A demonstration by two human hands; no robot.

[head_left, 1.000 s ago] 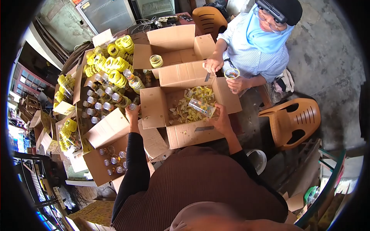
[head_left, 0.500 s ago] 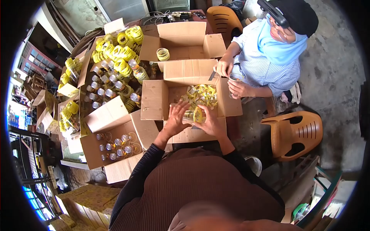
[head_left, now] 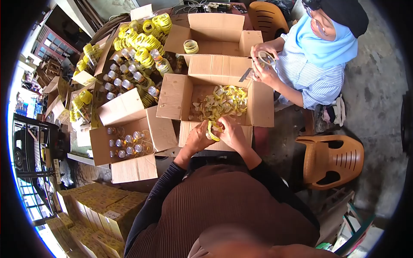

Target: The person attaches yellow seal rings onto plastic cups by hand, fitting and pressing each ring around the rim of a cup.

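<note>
Both my hands are over the near edge of an open cardboard box [head_left: 175, 96], which holds many loose yellow and white strips [head_left: 230, 101]. A yellow ring-like band [head_left: 211, 130] stands between my hands. My left hand [head_left: 198, 137] has its fingers closed around the left side of the band. The fingers of my right hand [head_left: 232, 134] pinch at its right side, near the top. Just beyond the band lie the loose strips, inside the box.
Another open box [head_left: 215, 21] stands behind, with a clear ring-shaped item [head_left: 190, 46] on its edge. Capped bottles [head_left: 130, 144] fill a box at left; yellow ring bundles [head_left: 146, 43] lie beyond. A co-worker [head_left: 318, 69] at right holds a clear container. An orange chair [head_left: 333, 161] stands nearer.
My hands have come closer together, from spread fingers to gripping the yellow band, now nearer the box's front flap. The co-worker's hands have raised and turned the clear container. The camera view has shifted.
</note>
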